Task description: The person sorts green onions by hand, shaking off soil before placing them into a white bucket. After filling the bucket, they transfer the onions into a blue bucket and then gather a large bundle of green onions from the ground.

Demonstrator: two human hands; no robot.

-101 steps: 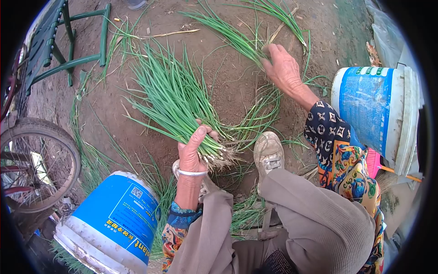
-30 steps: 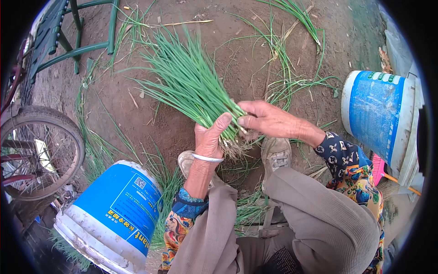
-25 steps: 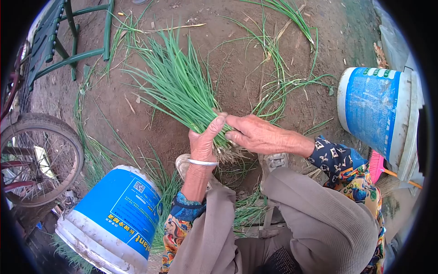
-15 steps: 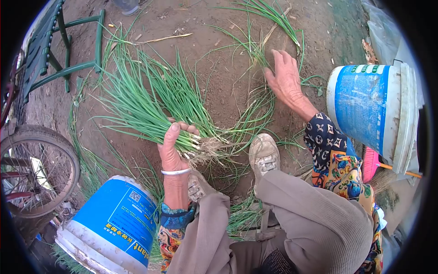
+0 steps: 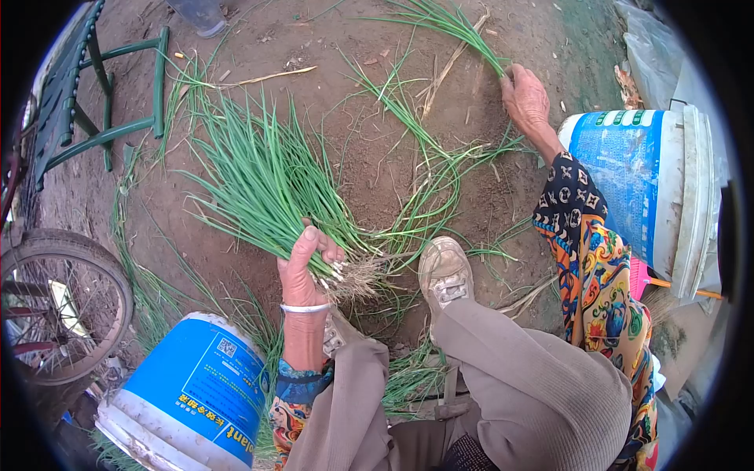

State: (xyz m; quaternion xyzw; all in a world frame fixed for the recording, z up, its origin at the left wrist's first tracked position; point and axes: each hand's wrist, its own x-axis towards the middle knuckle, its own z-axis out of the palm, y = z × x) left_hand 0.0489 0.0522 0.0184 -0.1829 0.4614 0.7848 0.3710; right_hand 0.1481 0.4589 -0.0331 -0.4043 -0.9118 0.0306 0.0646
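My left hand (image 5: 302, 275), with a pale bangle at the wrist, is wrapped round the white lower ends of a thick bunch of spring onions (image 5: 239, 184). Their green leaves fan out up and to the left. Right beside it on the soil lies another pile of spring onions (image 5: 318, 184), its tangled roots close to my shoe. Out at the upper right, my right hand (image 5: 525, 98) has its fingers closed on the near end of a smaller bunch of spring onions (image 5: 452, 27). The fingertips there are partly hidden.
Loose leaves (image 5: 428, 173) straggle over the soil between my hands. A blue-and-white bucket (image 5: 613, 169) lies at the right, near a pink broom (image 5: 638, 276). Another bucket (image 5: 200, 385) stands lower left, below a bicycle wheel (image 5: 118, 267). A green folding stool (image 5: 118, 129) is upper left.
My right hand has moved up and right, from open over the loose leaves to closed on the smaller bunch's end. My left hand has closed more firmly round its bunch.
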